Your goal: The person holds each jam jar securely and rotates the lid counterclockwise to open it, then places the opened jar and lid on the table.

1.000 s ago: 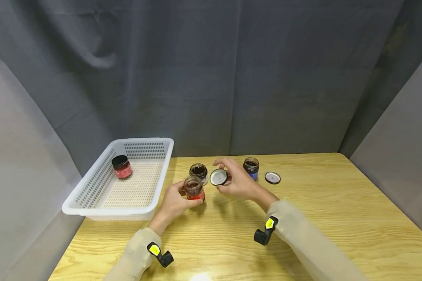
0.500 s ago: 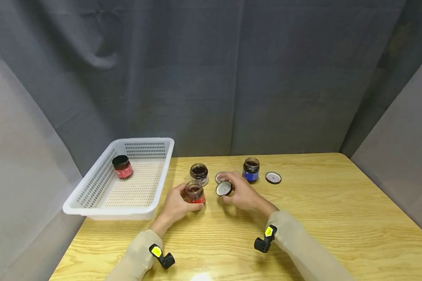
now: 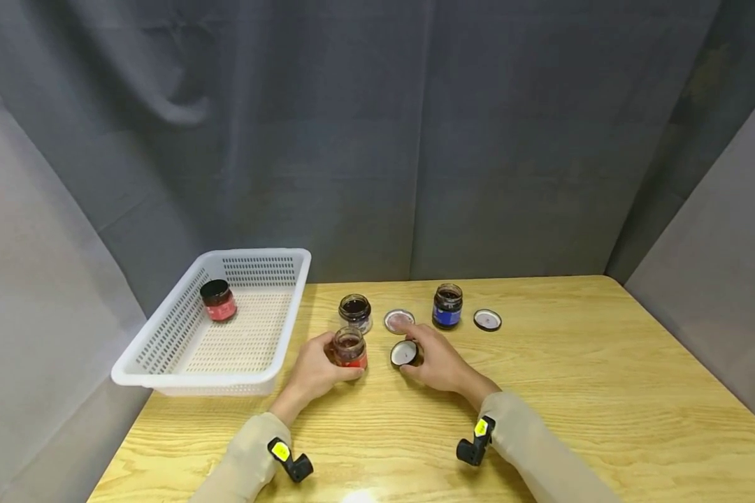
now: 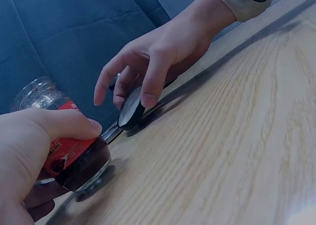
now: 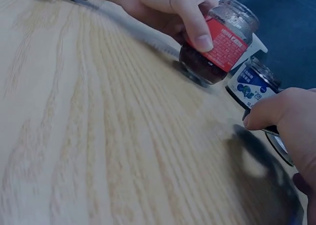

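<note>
I record: my squat red-labelled glass jar point(image 3: 351, 355); round black-rimmed lid point(image 3: 403, 353), white inside; yellow, grain-streaked wooden table point(image 3: 604, 370); beige cloth sleeves point(image 3: 248, 454).

Uncapped red-labelled glass jar point(image 3: 351, 351), dark-filled, white-lined black lid point(image 3: 404, 353) to its right, tilted

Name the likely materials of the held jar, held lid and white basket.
Held jar: probably glossy glass, see-through at the neck.
Held lid: perhaps coated metal, dark outside, pale inside.
White basket: likely moulded plastic, satin, with slotted walls.
</note>
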The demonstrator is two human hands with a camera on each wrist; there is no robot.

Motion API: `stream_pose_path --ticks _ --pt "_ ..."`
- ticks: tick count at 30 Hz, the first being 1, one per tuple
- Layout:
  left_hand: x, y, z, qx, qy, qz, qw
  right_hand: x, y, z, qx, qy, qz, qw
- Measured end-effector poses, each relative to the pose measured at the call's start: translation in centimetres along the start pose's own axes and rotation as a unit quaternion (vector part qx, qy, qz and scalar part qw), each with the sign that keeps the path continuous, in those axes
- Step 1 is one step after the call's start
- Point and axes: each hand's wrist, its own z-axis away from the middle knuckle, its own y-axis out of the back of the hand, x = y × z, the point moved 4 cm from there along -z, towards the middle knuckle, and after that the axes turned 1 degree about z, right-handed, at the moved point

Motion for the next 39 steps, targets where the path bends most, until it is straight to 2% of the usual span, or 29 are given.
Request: stream_pose_path --ticks 9,15,21,30,39 --pt "-0.20 -0.05 -0.03 0.002 -0.002 -0.008 1.0000 0.13 -0.33 0.43 -0.008 -0.032 0.060 0.9976" --pt "-0.42 0.10 0.03 0.000 0.002 -0.011 0.9999 -0.09 -0.39 0.25 -0.035 -0.059 0.099 0.9928" --pt "-0.38 0.09 0.01 -0.001 -0.002 -0.018 0.9998 0.00 -0.32 -0.09 -0.064 -0.071 0.110 0.9893" --pt "-0.35 -0.63 0.03 -0.013 -0.020 -0.029 0.9993 0.29 -0.04 -0.26 -0.095 -0.090 0.121 0.9840" --pt "-0.37 -0.68 0.11 -0.018 -0.020 -0.039 0.9989 0.18 0.16 -0.51 -0.118 -0.101 0.127 0.9797"
